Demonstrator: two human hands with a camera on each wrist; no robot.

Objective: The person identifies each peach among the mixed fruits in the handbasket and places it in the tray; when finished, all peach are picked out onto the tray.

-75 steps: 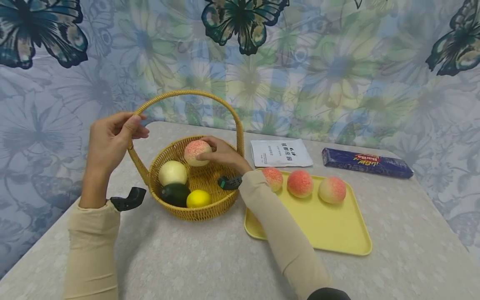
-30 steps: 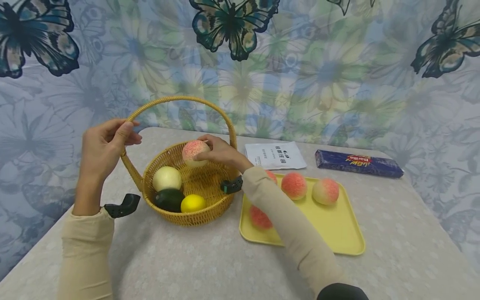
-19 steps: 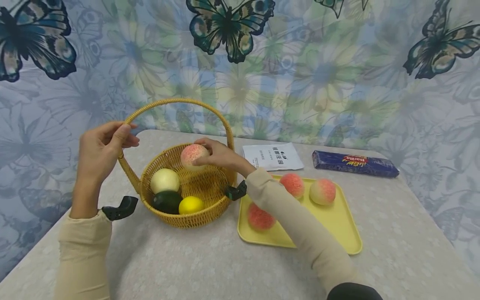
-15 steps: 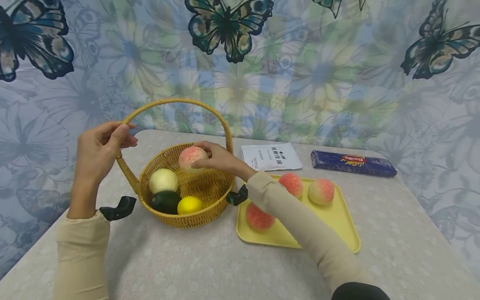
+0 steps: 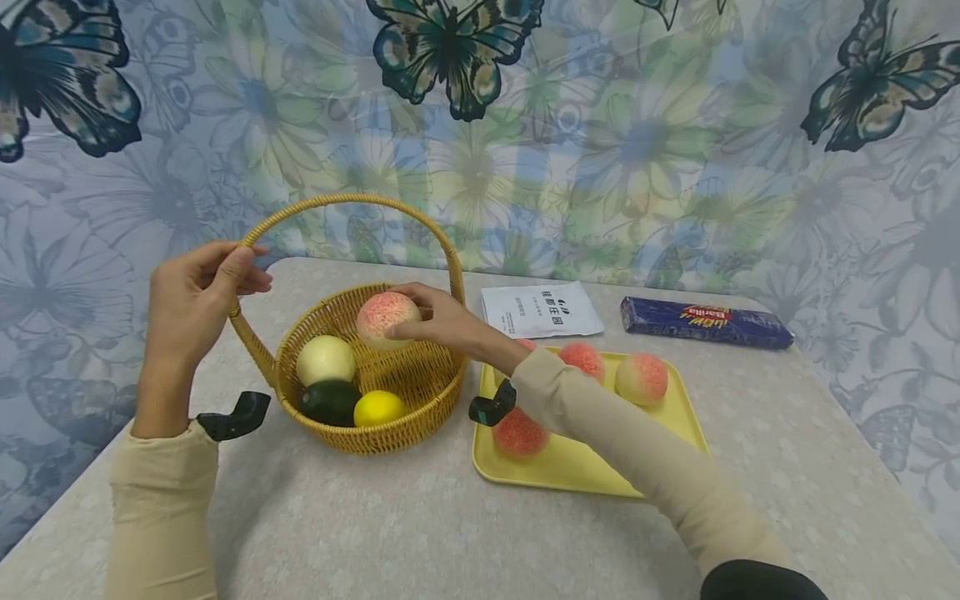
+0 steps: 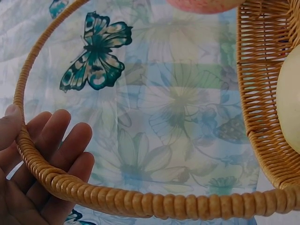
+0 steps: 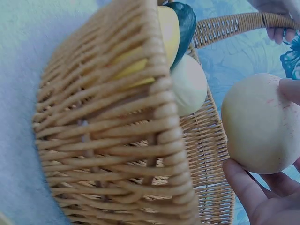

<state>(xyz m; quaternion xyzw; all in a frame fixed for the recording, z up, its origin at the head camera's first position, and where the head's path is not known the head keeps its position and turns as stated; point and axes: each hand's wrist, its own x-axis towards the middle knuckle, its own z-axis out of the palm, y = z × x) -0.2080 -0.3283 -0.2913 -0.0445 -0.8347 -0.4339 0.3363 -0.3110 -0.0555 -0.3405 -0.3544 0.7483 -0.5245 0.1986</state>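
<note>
1. Right hand (image 5: 442, 321), fingers (image 7: 243, 190) curled round a peach (image 5: 387, 318), held above the wicker basket (image 5: 420, 392).
2. Left hand (image 5: 191, 300) gripping the basket handle (image 5: 255, 354), thumb seemingly on top.
3. Yellow tray (image 5: 585, 467) just beside, on the worktop (image 5: 420, 525).

Left hand (image 6: 33, 168) grips the basket handle (image 6: 140, 201).
</note>
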